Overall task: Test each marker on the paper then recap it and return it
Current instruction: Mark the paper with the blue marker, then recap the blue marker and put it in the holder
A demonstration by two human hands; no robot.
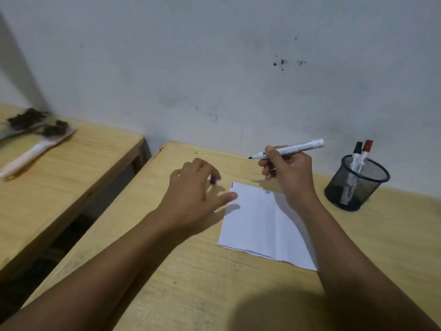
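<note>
White marker (pixel 291 148), black tip. White paper (pixel 262 223), blue mark at corner. Black mesh holder (pixel 355 187). Light wood-grain desk (pixel 191 283). Blue cap (pixel 212 180).

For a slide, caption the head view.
Right hand holds an uncapped marker above the paper; left hand pinches its cap.

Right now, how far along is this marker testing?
One short blue stroke sits at the corner of the paper, so a test looks made. In hand: the right hand holds an uncapped marker above the desk, while the left hand is at a blue cap. Still to do: recap it and return it to the mesh cup, where a black-capped and a red-capped marker stand.
</note>
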